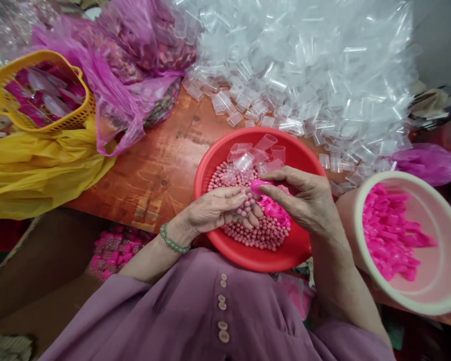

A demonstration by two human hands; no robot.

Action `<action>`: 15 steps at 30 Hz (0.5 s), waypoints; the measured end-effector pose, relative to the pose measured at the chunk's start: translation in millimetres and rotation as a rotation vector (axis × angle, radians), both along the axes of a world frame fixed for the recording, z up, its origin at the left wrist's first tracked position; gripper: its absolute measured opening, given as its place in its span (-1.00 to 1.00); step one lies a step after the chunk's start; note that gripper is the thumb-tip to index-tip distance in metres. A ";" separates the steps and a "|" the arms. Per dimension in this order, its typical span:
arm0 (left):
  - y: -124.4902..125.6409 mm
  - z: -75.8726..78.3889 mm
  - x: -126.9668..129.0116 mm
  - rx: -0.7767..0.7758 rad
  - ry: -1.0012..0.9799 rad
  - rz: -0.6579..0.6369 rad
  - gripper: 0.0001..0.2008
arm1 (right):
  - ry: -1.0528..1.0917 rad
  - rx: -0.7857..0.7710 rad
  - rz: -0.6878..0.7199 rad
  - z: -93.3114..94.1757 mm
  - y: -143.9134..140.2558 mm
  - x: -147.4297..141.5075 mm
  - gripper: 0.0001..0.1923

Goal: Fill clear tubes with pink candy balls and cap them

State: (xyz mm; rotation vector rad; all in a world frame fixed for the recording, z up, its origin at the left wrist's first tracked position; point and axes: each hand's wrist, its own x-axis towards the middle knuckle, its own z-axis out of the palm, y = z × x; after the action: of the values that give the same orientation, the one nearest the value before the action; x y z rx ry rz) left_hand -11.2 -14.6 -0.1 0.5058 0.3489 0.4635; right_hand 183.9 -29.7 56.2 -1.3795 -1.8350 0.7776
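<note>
A red bowl (285, 253) sits at the table's near edge, holding many small pink beads (265, 234), a few clear plastic tubes (253, 153) and some pink caps (278, 210). My left hand (214, 210) is closed around a clear tube filled with beads (248, 203) over the bowl. My right hand (304, 200) pinches a bright pink cap (258, 186) at the top of that tube. A green bead bracelet (171, 241) is on my left wrist.
A big heap of clear tubes (304, 65) fills the back right. A pale pink bowl (447, 296) of pink caps (389, 235) stands at the right. A yellow basket (5, 113), magenta bags (116, 65) and a yellow bag (33, 170) lie left. A box of filled tubes (115, 250) sits below.
</note>
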 end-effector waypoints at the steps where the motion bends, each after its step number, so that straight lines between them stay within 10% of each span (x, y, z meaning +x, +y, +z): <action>1: -0.1 0.1 0.2 0.010 0.000 -0.008 -0.78 | -0.011 0.001 0.018 0.8 0.9 1.1 -0.89; 9: 0.9 -2.2 1.6 0.024 0.015 -0.046 -0.76 | -0.117 -0.083 0.238 19.5 14.2 6.9 -0.85; 15: -3.5 -1.8 0.1 0.111 0.009 0.059 -0.75 | 0.155 -0.088 -0.016 3.0 9.7 4.5 -0.84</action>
State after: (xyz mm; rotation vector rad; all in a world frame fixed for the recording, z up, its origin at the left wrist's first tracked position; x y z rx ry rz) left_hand -11.1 -18.1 -1.9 0.6065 0.3490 0.5400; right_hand 188.4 -20.0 59.1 -1.3478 -1.6859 0.9400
